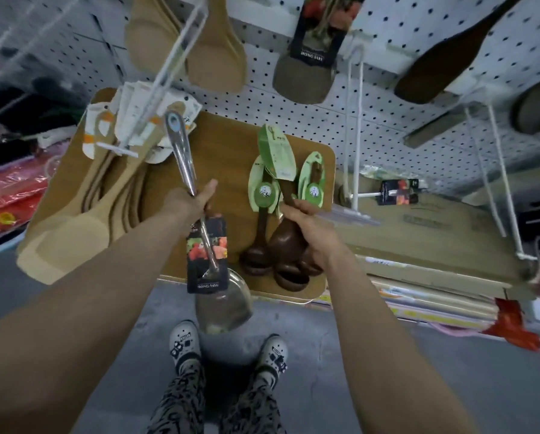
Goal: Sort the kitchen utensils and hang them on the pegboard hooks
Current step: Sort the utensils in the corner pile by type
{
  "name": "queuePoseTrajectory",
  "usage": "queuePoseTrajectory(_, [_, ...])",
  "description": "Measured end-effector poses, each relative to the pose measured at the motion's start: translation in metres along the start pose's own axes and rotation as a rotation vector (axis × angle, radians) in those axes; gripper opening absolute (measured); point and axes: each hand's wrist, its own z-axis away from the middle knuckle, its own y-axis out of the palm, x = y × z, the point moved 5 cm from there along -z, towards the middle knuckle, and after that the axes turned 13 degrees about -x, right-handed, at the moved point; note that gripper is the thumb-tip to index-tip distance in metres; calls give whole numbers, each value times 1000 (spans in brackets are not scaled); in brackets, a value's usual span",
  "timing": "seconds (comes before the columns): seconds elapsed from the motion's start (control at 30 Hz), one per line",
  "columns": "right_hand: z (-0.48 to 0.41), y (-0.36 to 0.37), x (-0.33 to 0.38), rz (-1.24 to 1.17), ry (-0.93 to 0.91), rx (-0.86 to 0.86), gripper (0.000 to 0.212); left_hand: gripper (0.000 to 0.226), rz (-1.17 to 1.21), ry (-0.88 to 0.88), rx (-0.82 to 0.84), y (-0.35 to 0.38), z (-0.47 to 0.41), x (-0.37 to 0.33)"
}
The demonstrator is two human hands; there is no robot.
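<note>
My left hand (190, 204) grips the shaft of a steel spatula (225, 300) with a black printed card on it; its handle points up toward the pegboard (297, 117). My right hand (309, 228) holds the handle of a dark wooden spoon (286, 241) with a green label, above other dark wooden spoons (256, 261) that lie on a brown board (228, 145). Pale wooden spatulas (74, 233) with white tags hang at the left.
Long white hooks (355, 151) stick out from the pegboard toward me. More wooden utensils (306, 79) hang above. Flat cardboard boxes (425, 245) are stacked at the right, red packaged goods (9, 195) at the left. My feet stand on grey floor (387, 371).
</note>
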Motion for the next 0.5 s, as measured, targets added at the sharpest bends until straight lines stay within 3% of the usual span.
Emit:
queuePoseTrajectory(0.2, [-21, -12, -10, -33, -10, -109, 41, 55, -135, 128, -15, 38, -23, -25])
queuePoseTrajectory(0.33, [-30, -8, -7, -48, -68, -116, 39, 53, -46, 227, 2, 58, -32, -33])
queuePoseTrajectory(0.5, [-34, -12, -10, -45, -43, -159, 34, 47, -99, 351, 8, 64, -21, -33])
